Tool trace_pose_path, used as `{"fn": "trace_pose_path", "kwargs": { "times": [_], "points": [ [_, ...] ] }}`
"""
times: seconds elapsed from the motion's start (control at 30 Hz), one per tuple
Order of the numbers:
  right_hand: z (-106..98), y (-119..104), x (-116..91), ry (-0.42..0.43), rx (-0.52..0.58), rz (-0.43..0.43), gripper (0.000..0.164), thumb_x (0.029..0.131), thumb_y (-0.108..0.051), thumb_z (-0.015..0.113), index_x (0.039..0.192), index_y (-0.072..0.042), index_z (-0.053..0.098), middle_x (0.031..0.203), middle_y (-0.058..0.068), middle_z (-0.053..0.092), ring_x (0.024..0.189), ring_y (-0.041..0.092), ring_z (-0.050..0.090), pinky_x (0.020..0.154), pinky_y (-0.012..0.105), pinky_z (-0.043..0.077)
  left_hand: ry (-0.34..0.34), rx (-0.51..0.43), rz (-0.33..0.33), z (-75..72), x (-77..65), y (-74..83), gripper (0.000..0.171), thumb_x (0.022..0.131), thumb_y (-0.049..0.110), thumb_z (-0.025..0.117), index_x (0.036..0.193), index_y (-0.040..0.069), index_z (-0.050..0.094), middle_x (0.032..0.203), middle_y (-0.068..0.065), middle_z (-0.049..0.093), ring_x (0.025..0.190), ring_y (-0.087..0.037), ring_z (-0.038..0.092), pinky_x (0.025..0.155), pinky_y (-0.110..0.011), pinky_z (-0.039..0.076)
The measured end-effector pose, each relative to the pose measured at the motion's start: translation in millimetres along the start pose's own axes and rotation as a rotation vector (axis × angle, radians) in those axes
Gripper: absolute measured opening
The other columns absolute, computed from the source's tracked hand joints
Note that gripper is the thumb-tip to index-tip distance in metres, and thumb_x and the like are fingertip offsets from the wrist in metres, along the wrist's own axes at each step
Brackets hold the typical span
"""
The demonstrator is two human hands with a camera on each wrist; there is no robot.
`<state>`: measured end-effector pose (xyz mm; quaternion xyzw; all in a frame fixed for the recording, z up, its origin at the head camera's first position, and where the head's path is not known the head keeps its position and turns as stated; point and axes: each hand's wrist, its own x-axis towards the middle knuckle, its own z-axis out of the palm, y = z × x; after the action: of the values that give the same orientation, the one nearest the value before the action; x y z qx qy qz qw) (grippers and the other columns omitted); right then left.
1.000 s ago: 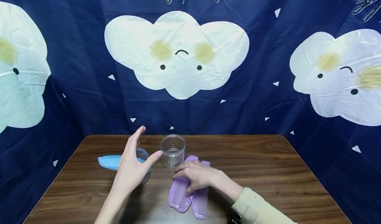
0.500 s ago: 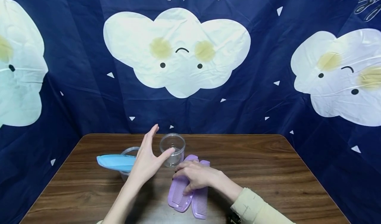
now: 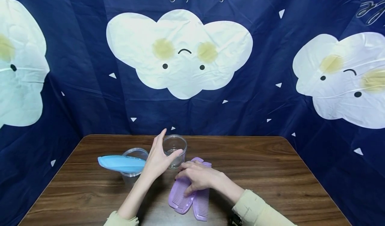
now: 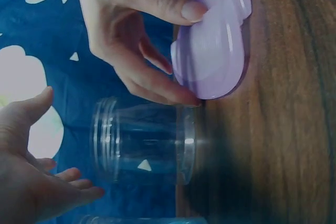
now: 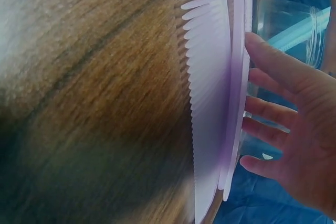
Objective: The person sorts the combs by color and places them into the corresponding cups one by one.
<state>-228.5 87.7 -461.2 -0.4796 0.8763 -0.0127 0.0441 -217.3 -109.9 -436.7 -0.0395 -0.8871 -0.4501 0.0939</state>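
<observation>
My right hand (image 3: 200, 176) lies over purple combs on the table. In the left wrist view its thumb and fingers span the topmost purple comb (image 4: 210, 51), gripping it at its edges. Another purple comb (image 3: 201, 202) lies to the right, partly under that stack, and its teeth show in the right wrist view. My left hand (image 3: 157, 161) holds nothing. Its fingers and thumb are spread at an upright clear jar (image 4: 144, 140) without a lid, and partly cover it in the head view. The jar stands just behind the combs.
A second clear jar (image 3: 129, 176) stands at the left, with long, flat light-blue pieces (image 3: 120, 163) sticking out over its rim. The brown wooden table (image 3: 255, 166) ends at a dark blue cloth (image 3: 204, 116) printed with clouds.
My left hand has moved right, away from the second jar with the light-blue pieces, to the jar behind the combs. My right hand stays on the purple combs, which have turned slightly.
</observation>
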Motion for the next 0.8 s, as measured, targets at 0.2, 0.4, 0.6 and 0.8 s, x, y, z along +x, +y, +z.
{"fn": "trace_pose_path", "kwargs": {
  "times": [0.2,0.4,0.6,0.8],
  "points": [
    [4,2,-2,0.035,-0.010,-0.003,0.059,0.076,-0.055,0.085,0.128,-0.030,0.072,0.131,-0.005,0.064,0.121,0.013,0.059,0.103,0.029,0.048,0.009,-0.005,-0.018,9.1,3.9,-4.4,0.101,0.088,0.046,0.078,0.165,0.017,0.019,0.169,-0.016,0.024,0.155,-0.040,0.030,0.121,-0.062,0.032],
    [4,7,-6,0.061,-0.034,-0.023,0.060,0.075,-0.060,0.084,0.127,-0.032,0.073,0.127,-0.007,0.065,0.114,0.012,0.059,0.094,0.027,0.048,0.012,-0.003,-0.036,16.0,6.6,-12.9,0.104,0.086,0.048,0.080,0.164,0.016,0.020,0.168,-0.017,0.026,0.153,-0.040,0.033,0.119,-0.061,0.035],
    [-1,11,-11,-0.003,-0.020,0.006,0.058,0.077,-0.055,0.084,0.129,-0.034,0.071,0.133,-0.006,0.066,0.122,0.013,0.059,0.095,0.031,0.049,0.002,-0.031,-0.060,22.4,7.4,-18.8,0.107,0.084,0.046,0.082,0.164,0.016,0.018,0.169,-0.016,0.023,0.153,-0.041,0.033,0.119,-0.061,0.035],
    [-9,10,-14,-0.088,-0.023,0.036,0.062,0.074,-0.040,0.089,0.132,-0.035,0.069,0.134,-0.007,0.064,0.124,0.012,0.058,0.104,0.033,0.049,0.011,-0.046,-0.067,27.5,8.8,-23.2,0.112,0.084,0.048,0.083,0.165,0.012,0.014,0.169,-0.019,0.021,0.153,-0.043,0.031,0.120,-0.061,0.034]
  ]
}}
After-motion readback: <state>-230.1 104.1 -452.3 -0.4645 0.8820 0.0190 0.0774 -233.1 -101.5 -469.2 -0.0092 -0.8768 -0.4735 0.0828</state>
